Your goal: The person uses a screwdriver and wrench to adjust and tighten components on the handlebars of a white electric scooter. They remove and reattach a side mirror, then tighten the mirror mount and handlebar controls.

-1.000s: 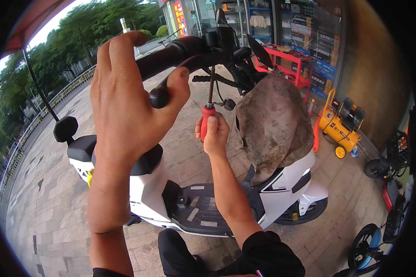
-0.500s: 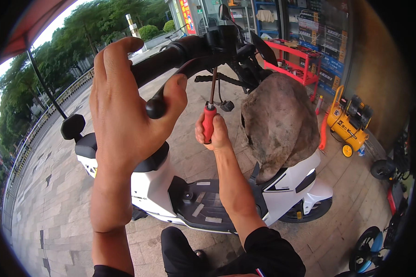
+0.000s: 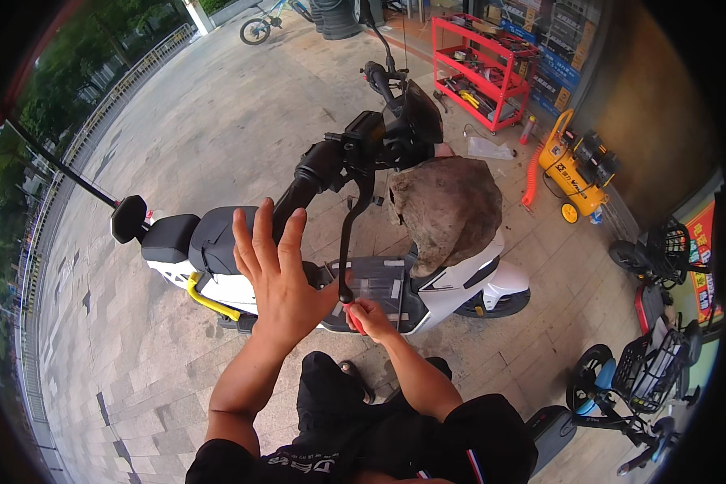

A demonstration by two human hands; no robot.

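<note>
The left hand has its fingers spread beside the black brake lever. At the lever's 6 o'clock, the right hand grips a red handle with curled fingers; a stained cloth drapes the scooter toward 1 o'clock.

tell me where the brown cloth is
In the head view, right of centre, the brown cloth is draped over the scooter's front, right of the brake lever.

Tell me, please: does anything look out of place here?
A stained brown cloth hangs over the white scooter, hiding part of it; thin clear plastic lies loose on the pale paving slabs. Both seem untidy.
</note>
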